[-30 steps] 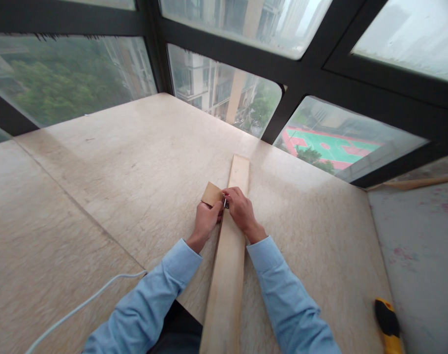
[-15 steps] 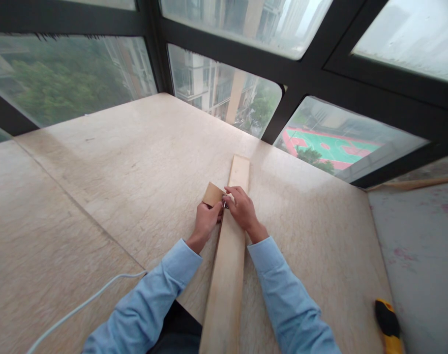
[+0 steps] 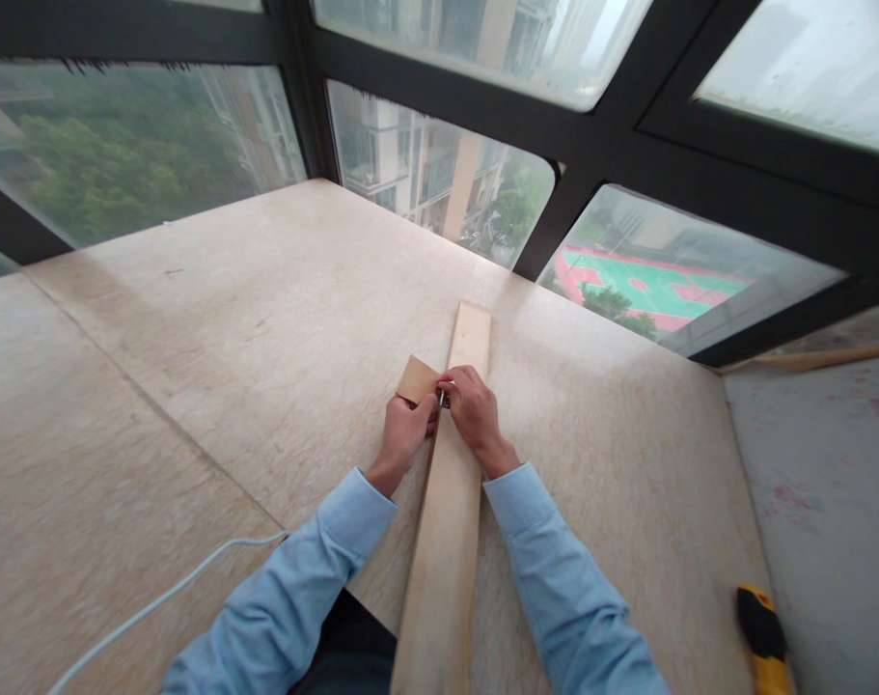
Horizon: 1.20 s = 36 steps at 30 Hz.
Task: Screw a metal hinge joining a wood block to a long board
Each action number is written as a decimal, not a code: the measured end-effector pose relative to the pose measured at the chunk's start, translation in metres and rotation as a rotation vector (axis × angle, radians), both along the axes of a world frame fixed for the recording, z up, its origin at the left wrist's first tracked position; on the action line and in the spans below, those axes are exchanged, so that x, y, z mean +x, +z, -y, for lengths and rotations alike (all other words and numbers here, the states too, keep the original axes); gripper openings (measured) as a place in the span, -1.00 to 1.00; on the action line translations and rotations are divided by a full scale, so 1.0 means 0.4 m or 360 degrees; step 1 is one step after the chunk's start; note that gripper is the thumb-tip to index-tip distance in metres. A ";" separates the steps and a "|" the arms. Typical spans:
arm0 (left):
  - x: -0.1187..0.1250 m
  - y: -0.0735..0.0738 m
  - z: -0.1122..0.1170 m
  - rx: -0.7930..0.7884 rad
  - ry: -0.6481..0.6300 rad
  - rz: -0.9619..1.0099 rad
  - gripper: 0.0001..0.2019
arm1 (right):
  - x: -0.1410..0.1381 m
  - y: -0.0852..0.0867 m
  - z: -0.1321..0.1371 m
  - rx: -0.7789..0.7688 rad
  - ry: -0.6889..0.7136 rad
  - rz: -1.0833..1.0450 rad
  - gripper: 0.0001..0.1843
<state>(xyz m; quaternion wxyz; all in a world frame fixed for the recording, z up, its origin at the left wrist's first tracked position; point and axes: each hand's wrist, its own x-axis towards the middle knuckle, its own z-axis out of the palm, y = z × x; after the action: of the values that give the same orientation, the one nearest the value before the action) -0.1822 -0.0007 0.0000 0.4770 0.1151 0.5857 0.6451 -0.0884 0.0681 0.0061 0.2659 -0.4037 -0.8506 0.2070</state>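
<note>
A long pale wooden board (image 3: 446,541) runs away from me over the stone-look surface. At its left edge, my left hand (image 3: 402,432) is closed on a small flat piece of wood (image 3: 417,377), thumb on top. Between the two hands shows a small, partly shiny metal piece (image 3: 444,397) at the board's edge; its kind is too small to tell. My right hand (image 3: 474,410) rests over the board, thumb and forefinger pinched at that metal piece. The fingers hide most of it.
The beige surface (image 3: 214,347) ends at dark-framed windows. A white cable (image 3: 171,591) lies at the lower left. A yellow and black tool (image 3: 761,632), only partly visible, is at the lower right beside a patterned wall (image 3: 815,483).
My right hand has shifted slightly left, its forefinger and thumb drawing closer together at the metal piece. My left hand and the board stay almost where they were.
</note>
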 end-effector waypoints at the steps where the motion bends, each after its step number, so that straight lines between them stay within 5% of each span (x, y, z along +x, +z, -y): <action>1: 0.000 0.000 0.000 -0.0001 -0.0003 -0.0002 -0.78 | 0.001 -0.004 -0.002 -0.0010 0.0022 -0.0018 -0.78; 6: -0.001 0.002 0.001 0.0005 -0.0004 0.0008 -0.75 | 0.007 -0.011 -0.011 -0.0043 0.0101 -0.0138 -0.78; 12: -0.001 0.002 0.000 0.0006 -0.0011 -0.0002 -0.74 | 0.005 0.008 -0.006 0.0031 -0.0089 0.0016 -0.83; 21: -0.001 0.003 -0.001 0.0002 -0.0002 0.0010 -0.77 | 0.007 -0.009 -0.015 -0.0050 0.0144 -0.0118 -0.78; 29: -0.001 0.007 0.000 -0.0016 -0.0006 0.0005 -0.76 | 0.005 0.001 -0.008 -0.0032 -0.0095 -0.0080 -0.85; 36: 0.001 0.011 0.000 0.0004 -0.0008 0.0033 -0.76 | 0.013 -0.010 -0.026 -0.0165 0.0145 -0.0355 -0.81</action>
<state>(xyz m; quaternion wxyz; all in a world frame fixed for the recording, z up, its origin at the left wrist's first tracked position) -0.1819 -0.0005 0.0045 0.4845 0.1106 0.5796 0.6458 -0.0832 0.0785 0.0023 0.3279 -0.3524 -0.8214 0.3061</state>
